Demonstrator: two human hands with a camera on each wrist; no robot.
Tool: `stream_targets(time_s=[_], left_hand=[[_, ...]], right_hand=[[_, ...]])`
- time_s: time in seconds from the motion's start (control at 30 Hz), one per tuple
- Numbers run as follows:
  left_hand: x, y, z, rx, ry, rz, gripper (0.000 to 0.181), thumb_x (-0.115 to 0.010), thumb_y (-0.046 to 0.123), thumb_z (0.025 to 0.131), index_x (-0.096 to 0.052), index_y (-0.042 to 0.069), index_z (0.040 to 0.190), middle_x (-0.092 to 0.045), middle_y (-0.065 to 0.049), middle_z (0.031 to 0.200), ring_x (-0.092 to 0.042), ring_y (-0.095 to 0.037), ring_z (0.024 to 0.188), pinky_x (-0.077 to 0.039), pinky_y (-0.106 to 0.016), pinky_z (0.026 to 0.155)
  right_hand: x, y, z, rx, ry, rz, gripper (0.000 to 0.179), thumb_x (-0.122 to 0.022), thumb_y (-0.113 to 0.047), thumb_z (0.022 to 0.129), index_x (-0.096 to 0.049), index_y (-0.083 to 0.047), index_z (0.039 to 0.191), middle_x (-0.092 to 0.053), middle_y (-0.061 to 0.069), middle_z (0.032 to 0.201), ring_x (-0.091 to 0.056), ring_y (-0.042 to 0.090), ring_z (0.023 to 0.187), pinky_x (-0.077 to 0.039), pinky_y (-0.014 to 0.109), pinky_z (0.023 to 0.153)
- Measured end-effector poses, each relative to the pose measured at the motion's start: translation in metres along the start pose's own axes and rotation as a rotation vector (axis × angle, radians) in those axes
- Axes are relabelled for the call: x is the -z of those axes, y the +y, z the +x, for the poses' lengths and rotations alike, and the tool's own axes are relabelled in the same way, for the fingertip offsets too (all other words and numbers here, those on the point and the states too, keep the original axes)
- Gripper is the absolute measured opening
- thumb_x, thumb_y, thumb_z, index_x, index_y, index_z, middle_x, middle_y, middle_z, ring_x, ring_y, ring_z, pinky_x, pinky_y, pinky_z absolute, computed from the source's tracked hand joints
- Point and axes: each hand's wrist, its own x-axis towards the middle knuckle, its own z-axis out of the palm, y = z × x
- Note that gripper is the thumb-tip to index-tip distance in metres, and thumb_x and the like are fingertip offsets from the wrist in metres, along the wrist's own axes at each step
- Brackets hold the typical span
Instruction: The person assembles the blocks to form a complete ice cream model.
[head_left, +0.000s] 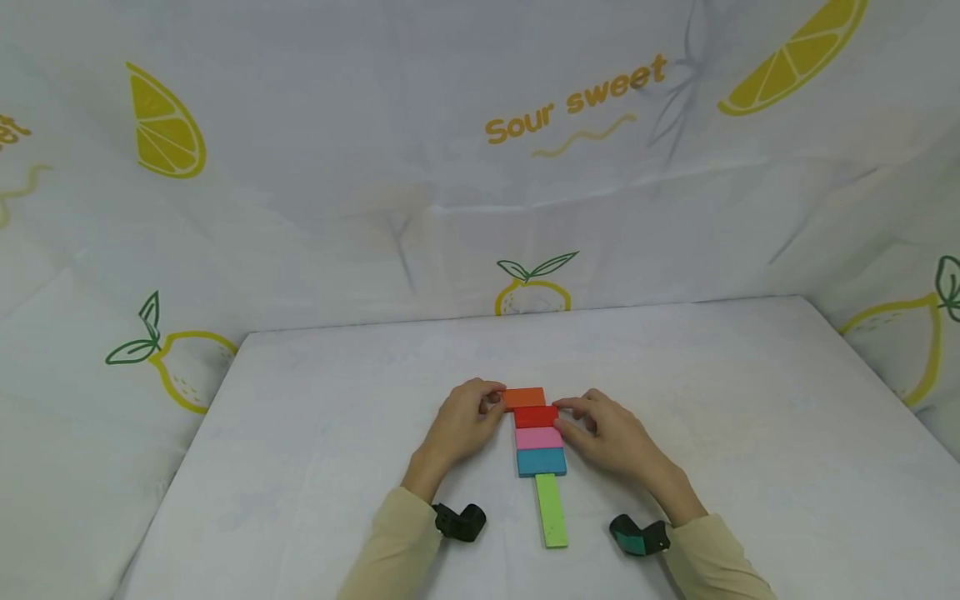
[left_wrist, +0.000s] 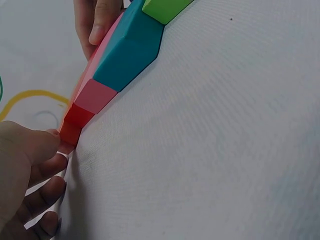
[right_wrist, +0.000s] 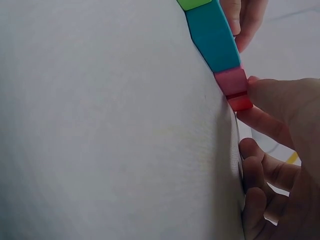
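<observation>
Coloured flat rectangular blocks lie edge to edge in a column on the white table. At the far end my left hand (head_left: 461, 423) pinches the left end of an orange block (head_left: 525, 398) between thumb and forefinger. My right hand (head_left: 618, 437) has its thumb and forefinger on the right end of the red block (head_left: 536, 417), just below. The orange block sits a little further left than the red one. Below come a pink block (head_left: 537, 437) and a blue block (head_left: 542, 461). A light green block (head_left: 551, 511) stands lengthwise under the blue one, its far end meeting it.
White cloth covers the table (head_left: 300, 467), and a lemon-printed curtain (head_left: 337, 167) hangs behind it. Each wrist wears a small black camera, one on the left (head_left: 461, 522) and one on the right (head_left: 639, 536).
</observation>
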Motion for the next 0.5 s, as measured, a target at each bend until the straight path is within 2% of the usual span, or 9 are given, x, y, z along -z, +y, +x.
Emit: stream_targets(time_s=[0.23, 0.5], left_hand=[[-0.0004, 0.0028, 0.0006, 0.022, -0.009, 0.019, 0.026, -0.066, 0.016, 0.099, -0.071, 0.006, 0.122, -0.072, -0.004, 0.103, -0.054, -0.010, 0.082, -0.048, -0.020, 0.074], [-0.0042, 0.0042, 0.0003, 0.002, 0.021, 0.012, 0.026, -0.067, 0.014, 0.097, -0.072, 0.006, 0.121, -0.072, -0.005, 0.102, -0.055, -0.011, 0.082, -0.047, -0.020, 0.072]], right_hand=[[-0.0001, -0.0003, 0.0006, -0.006, -0.007, 0.005, 0.035, -0.073, -0.027, 0.093, -0.072, -0.011, 0.125, -0.059, 0.001, 0.092, -0.047, 0.011, 0.075, -0.038, 0.021, 0.058], [0.0009, -0.0005, 0.0002, -0.016, -0.012, 0.021, 0.039, -0.072, -0.026, 0.093, -0.072, -0.008, 0.128, -0.056, 0.001, 0.089, -0.047, 0.012, 0.076, -0.036, 0.021, 0.057]])
